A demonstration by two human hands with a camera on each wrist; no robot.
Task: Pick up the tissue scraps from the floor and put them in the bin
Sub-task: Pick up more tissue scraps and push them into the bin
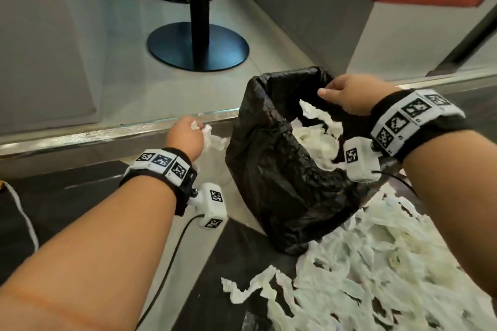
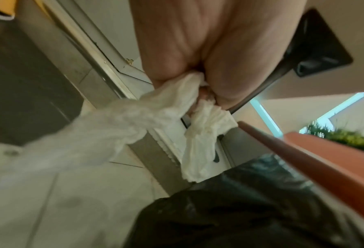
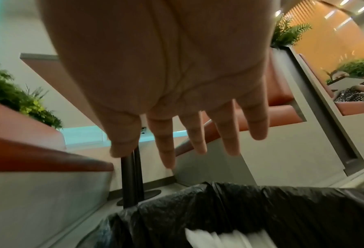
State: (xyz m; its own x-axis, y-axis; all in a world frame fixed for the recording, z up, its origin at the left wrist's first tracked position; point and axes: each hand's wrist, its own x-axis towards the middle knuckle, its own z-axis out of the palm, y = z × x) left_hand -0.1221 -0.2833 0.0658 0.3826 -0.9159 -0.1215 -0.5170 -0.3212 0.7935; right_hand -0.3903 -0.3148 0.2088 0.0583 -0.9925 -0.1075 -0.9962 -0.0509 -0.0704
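The left hand (image 1: pixel 185 137) grips a bunch of tissue strips (image 2: pixel 200 134), just left of the bin (image 1: pixel 269 169), which is lined with black plastic. The right hand (image 1: pixel 352 94) hangs over the bin's mouth, fingers (image 3: pixel 197 134) straight and spread, holding nothing. More tissue scraps (image 1: pixel 376 263) lie on the near right floor (image 1: pixel 80 209) and inside the bin. The wristbands (image 1: pixel 411 118) carry only black-and-white square code markers, with no readable words.
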